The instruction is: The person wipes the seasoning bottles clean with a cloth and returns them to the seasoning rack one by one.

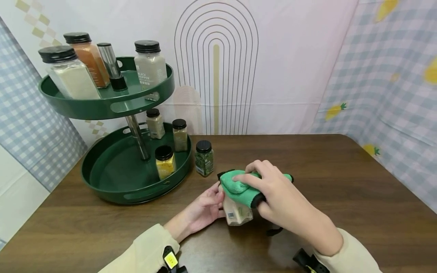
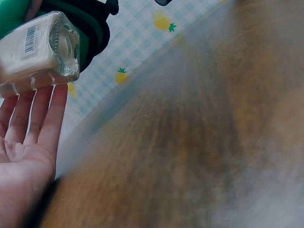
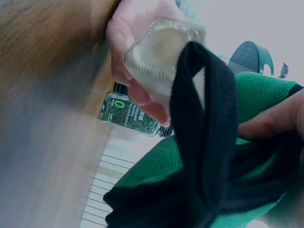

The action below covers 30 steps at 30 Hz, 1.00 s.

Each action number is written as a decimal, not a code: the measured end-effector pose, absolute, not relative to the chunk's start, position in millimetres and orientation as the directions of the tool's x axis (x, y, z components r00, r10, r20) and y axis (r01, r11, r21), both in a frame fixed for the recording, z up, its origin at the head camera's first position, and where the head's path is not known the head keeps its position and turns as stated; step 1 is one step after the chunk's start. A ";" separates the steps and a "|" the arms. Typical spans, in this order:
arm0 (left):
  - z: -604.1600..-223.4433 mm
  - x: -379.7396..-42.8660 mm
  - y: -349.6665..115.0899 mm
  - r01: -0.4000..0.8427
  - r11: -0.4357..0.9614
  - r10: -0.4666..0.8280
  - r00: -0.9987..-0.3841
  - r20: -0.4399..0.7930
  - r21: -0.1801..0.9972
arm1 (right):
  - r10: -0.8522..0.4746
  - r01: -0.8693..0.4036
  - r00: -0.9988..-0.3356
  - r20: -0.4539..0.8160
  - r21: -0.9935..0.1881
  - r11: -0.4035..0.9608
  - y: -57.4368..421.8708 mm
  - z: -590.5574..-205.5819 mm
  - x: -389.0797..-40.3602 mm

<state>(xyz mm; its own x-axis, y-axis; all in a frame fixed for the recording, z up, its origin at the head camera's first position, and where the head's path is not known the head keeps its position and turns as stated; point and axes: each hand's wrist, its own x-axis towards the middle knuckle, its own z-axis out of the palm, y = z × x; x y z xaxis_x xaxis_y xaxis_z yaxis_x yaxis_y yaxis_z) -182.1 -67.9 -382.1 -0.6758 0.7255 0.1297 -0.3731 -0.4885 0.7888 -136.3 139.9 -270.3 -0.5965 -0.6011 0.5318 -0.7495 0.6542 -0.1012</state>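
My left hand holds a clear square spice jar of pale powder, thumb and fingers along its side. Tilted, the jar turns its base toward me, and a barcode shows in the left wrist view. A green cloth with black trim covers the jar's upper end and hides its lid. My right hand grips this cloth against the jar, its fingers bent over the folds. From the cloth hangs a black loop, seen large in the right wrist view.
On the left stands a two-tier green turntable rack, with larger jars and a metal-topped cylinder above and small spice jars below. Beside it on the brown table is a green herb jar. Patterned cloth hangs behind.
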 end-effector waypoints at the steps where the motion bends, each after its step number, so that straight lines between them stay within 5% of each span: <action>1: -382.3 -182.1 -68.6 -0.370 -0.500 0.721 -0.679 0.140 0.783 | -0.611 -0.752 -0.598 0.519 -0.100 0.652 139.1 -270.1 -136.0; 13: -381.7 -181.8 -70.7 -0.377 -0.612 0.610 -0.784 0.112 0.695 | -0.726 -0.787 -0.603 0.331 -0.099 0.608 145.0 -264.7 -130.5; 18: -381.8 -181.7 -70.0 -0.391 -0.617 0.610 -0.786 0.102 0.683 | -0.794 -0.842 -0.534 0.291 -0.095 0.531 153.6 -255.8 -126.3; 23: -379.5 -181.7 -70.1 -0.427 -0.613 0.642 -0.759 0.105 0.665 | -0.755 -0.859 -0.494 0.431 -0.107 0.501 158.7 -248.5 -126.4; 30: -379.6 -181.0 -70.0 -0.430 -0.551 0.730 -0.664 0.163 0.715 | -0.565 -0.776 -0.528 0.634 -0.090 0.625 150.7 -259.6 -138.3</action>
<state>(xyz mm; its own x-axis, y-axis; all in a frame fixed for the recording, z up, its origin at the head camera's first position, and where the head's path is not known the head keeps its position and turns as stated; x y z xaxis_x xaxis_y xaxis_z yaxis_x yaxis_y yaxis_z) -181.0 -70.0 -379.6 -0.6642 0.7296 0.1630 -0.4304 -0.5515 0.7146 -138.3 150.7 -259.6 -0.5282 -0.5652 0.6337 -0.7758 0.6246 -0.0895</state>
